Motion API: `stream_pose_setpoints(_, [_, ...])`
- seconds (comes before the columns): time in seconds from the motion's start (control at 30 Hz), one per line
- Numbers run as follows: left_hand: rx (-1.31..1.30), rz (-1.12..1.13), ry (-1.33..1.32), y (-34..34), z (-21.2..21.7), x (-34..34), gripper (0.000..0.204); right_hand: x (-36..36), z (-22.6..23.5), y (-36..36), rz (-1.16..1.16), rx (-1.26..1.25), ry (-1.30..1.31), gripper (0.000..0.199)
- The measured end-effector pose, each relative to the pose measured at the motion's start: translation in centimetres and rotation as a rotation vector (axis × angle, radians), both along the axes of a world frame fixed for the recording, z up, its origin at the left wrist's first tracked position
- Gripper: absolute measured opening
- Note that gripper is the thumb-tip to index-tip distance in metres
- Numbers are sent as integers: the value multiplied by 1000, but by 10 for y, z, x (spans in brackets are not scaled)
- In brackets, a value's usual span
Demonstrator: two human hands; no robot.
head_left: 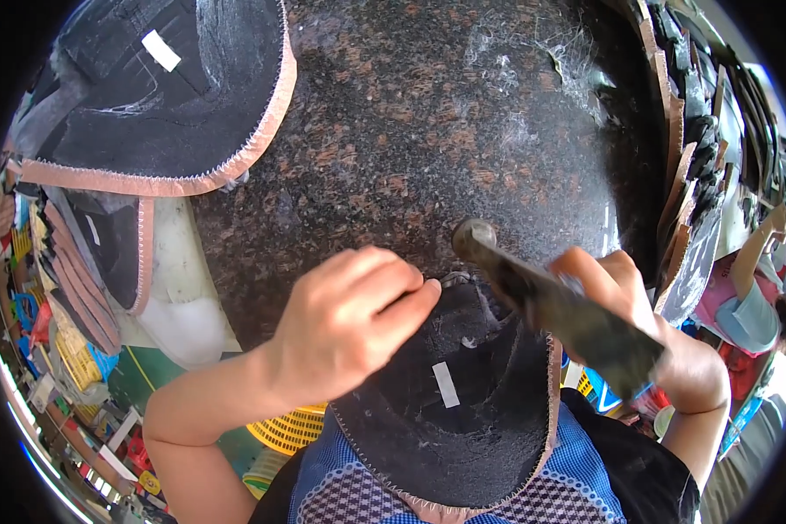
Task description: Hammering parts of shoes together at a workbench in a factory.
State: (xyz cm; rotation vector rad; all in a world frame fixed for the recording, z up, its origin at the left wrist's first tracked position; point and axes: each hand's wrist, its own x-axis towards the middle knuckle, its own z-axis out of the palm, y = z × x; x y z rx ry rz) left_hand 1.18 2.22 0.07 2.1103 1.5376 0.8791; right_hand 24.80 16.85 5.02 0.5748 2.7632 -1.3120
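A black shoe upper (463,437) with a stitched tan edge and a small white label lies in front of me, its far end on the stone slab (367,192). My left hand (349,314) is closed, thumb and fingers pinched together at the upper's far edge. What they grip there, if anything, is hidden by the fingers. Above the upper's right side, my right hand (607,288) is wrapped round a dark metal hammer (568,319). The hammer's round end points left, a little beyond the upper's far edge, and its near end is blurred.
Another black upper (175,140) lies on the slab at the far left. More uppers (79,271) are stacked left of the slab, and a tall row (690,192) stands along the right. A yellow basket (290,428) sits below my left arm. Another person's arm (760,244) shows far right.
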Motion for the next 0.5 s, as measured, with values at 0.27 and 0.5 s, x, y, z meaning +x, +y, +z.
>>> stream_pose_setpoints(0.27, [-63, -41, -116, -1, -5, -17, 20, -5, 1, -5, -8, -28, -13, 24])
stream_pose_setpoints(0.5, [53, -40, 168, -16, 6, -5, 18, -15, 8, -8, 57, 4, -90, 22])
